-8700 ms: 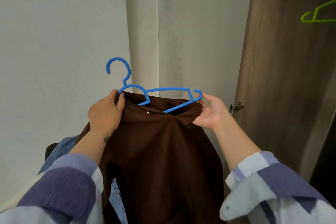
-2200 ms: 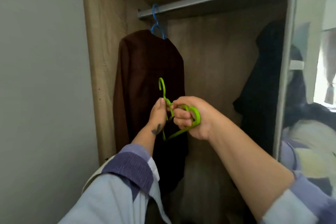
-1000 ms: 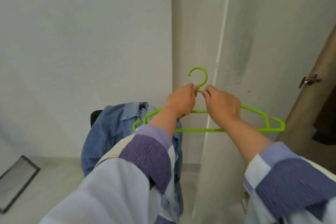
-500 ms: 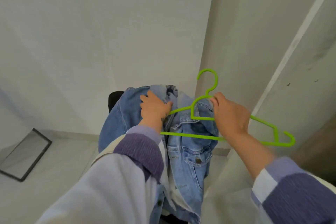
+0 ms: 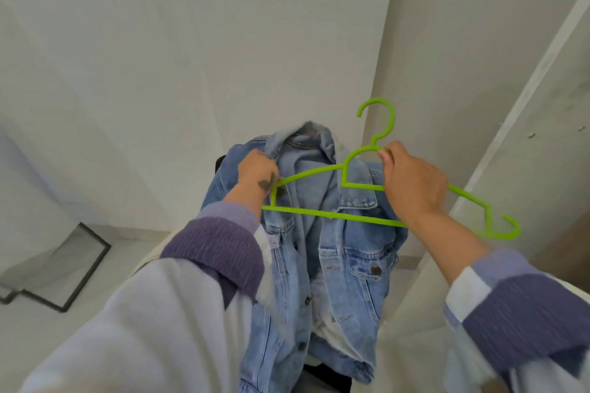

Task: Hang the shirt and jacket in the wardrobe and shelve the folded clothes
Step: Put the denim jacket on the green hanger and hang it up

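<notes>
A light blue denim jacket (image 5: 348,252) hangs in front of me, its collar up and its front open. My left hand (image 5: 257,171) grips the jacket at the left side of the collar. My right hand (image 5: 412,182) holds a bright green plastic hanger (image 5: 332,215) by its neck, just under the hook. The hanger lies across the front of the jacket's upper part, its left end near my left wrist and its right end sticking out past my right forearm. The brown shirt and the wardrobe's inside are out of view.
White walls (image 5: 191,57) meet in a corner behind the jacket. A black-framed pane (image 5: 64,268) leans low at the left on the pale floor. A dark chair back (image 5: 219,161) peeks out behind the jacket. A strip of wooden wardrobe (image 5: 562,249) shows at the right edge.
My left hand has gripped the jacket's collar and lifted the jacket higher. The hanger in my right hand has stayed across the jacket's front, and my view has tilted a little further down.
</notes>
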Tool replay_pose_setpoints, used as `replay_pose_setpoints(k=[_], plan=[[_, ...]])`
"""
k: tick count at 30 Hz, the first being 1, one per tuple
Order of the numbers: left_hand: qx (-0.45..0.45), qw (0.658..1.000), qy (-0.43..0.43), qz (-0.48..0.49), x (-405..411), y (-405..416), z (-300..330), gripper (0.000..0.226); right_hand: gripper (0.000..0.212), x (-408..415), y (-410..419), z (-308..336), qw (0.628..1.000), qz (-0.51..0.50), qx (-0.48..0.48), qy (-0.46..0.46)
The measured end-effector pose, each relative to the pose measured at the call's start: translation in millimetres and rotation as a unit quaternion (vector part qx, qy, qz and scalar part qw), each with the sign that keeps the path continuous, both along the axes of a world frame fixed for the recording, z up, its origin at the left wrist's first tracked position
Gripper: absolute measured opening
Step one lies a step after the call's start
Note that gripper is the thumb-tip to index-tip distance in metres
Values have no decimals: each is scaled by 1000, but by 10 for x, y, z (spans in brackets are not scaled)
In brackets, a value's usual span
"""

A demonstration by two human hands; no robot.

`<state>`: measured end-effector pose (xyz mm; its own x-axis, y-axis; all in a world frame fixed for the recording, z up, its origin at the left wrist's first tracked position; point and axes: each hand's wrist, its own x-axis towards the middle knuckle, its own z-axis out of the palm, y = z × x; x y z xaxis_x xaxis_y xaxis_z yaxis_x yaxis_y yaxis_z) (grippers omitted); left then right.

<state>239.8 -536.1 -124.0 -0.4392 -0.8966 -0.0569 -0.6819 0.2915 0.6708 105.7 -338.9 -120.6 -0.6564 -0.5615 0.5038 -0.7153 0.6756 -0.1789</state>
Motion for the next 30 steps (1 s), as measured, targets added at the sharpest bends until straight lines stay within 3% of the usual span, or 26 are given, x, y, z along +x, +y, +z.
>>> replay_pose_setpoints(k=[4,9,13,16,19,30], plan=[[-18,993,59,96,330,-86,210,36,35,115,-11,153,1000,6,-11,-7],[-14,991,76,106,767,-165,384,39,34,277,-61,380,999,24,-45,2],[-127,985,88,77,1037,-121,474,33,35,445,-150,533,997,36,-66,0],[-226,966,105,75,1118,-6,574,16,34,618,-246,542,996,65,-67,6],[-310,943,90,85,1181,85,720,18,33,788,-368,508,994,86,-58,23],[-415,902,81,86,1288,317,1132,19,33,1109,-688,570,992,85,-75,-64]])
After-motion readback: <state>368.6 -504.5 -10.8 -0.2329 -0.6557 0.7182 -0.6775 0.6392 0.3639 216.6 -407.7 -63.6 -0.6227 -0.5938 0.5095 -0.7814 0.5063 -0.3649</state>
